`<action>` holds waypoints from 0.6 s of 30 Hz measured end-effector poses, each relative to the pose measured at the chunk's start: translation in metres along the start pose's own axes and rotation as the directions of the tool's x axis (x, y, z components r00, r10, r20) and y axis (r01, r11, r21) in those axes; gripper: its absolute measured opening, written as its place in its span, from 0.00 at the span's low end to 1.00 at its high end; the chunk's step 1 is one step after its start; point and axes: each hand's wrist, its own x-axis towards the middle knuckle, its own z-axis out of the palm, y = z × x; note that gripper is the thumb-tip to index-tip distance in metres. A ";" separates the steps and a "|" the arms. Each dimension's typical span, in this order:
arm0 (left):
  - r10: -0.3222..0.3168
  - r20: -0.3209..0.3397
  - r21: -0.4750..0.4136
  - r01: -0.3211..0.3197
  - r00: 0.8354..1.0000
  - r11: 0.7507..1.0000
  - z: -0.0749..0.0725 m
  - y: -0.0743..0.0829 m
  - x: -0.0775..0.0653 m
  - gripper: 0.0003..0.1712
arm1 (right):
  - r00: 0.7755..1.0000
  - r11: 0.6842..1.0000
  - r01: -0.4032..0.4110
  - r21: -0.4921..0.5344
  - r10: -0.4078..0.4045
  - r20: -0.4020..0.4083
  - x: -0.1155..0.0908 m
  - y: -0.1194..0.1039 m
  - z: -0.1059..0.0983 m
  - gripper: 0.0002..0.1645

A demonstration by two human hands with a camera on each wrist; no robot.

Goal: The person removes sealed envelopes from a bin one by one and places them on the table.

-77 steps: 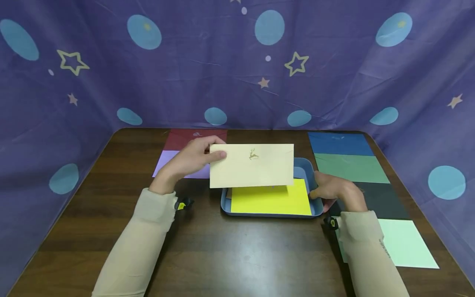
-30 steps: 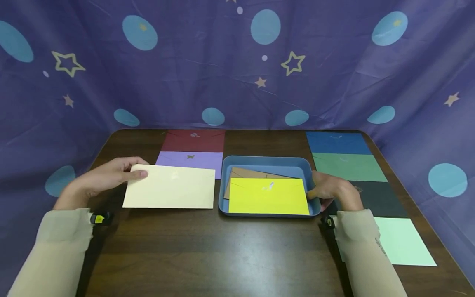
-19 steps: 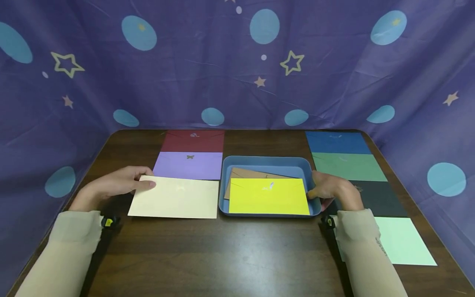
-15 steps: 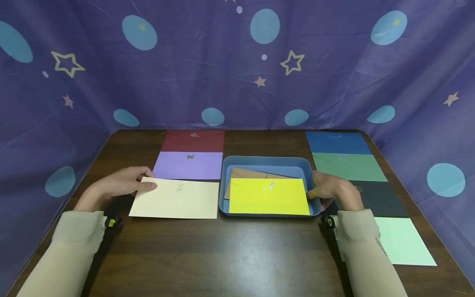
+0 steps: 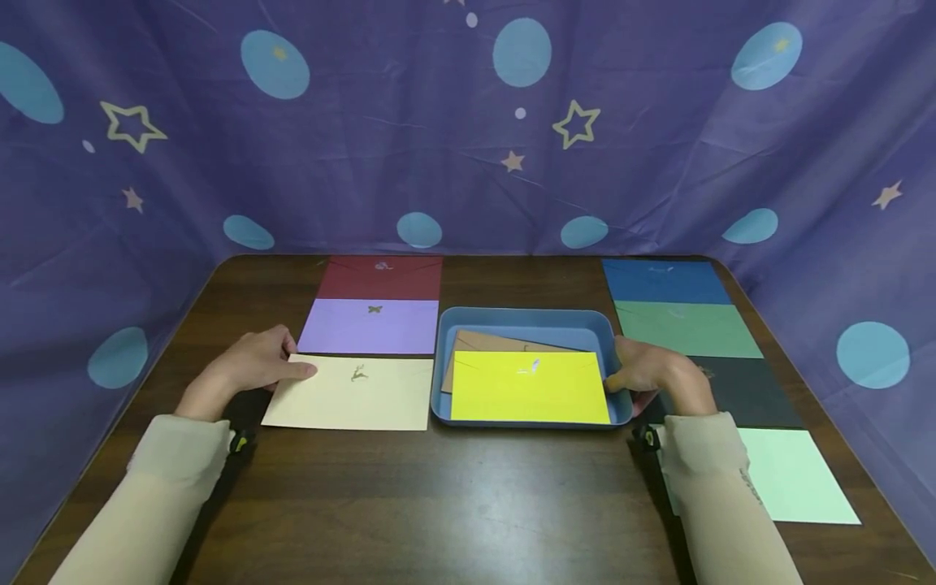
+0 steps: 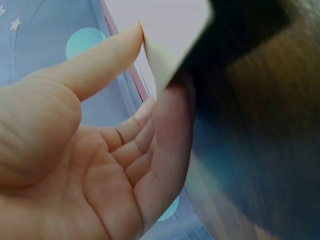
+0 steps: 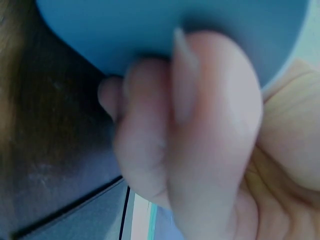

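Note:
Between thumb and fingers, my left hand [image 5: 256, 361] pinches the left end of a cream envelope [image 5: 358, 398] bearing a small gold deer. The envelope lies close over the table, just in front of a purple envelope [image 5: 369, 327]. In the left wrist view, its corner sits between the thumb and index finger. My right hand [image 5: 647, 370] grips the right wall of a blue tray [image 5: 526, 317], thumb inside the rim and curled fingers against the outside. Inside the tray, a bright yellow envelope [image 5: 530, 394] overlaps a brown one [image 5: 483, 340].
Behind the purple envelope lies a dark red one [image 5: 380, 279]. Down the right side run blue [image 5: 665, 282], green [image 5: 687, 329], black [image 5: 746, 394] and pale mint [image 5: 797, 475] envelopes. A purple patterned curtain [image 5: 468, 122] hangs along the table's far edge.
My left hand has carried the cream envelope from above the tray to the left, then lowered it in front of the purple envelope. The right hand has stayed on the tray.

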 end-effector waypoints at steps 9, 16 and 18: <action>-0.072 0.011 0.011 0.071 0.997 0.997 0.001 0.007 0.002 0.32 | 1.000 1.000 0.002 -0.003 -0.002 -0.011 0.000 0.000 0.000 0.35; -0.094 0.007 -0.006 0.094 0.996 0.996 0.001 0.008 0.003 0.34 | 1.000 1.000 0.000 -0.004 0.000 -0.006 0.000 0.000 -0.001 0.32; -0.098 0.004 -0.009 0.098 0.995 0.995 0.001 0.007 0.004 0.36 | 1.000 1.000 -0.002 -0.013 0.002 -0.008 0.000 0.000 -0.001 0.33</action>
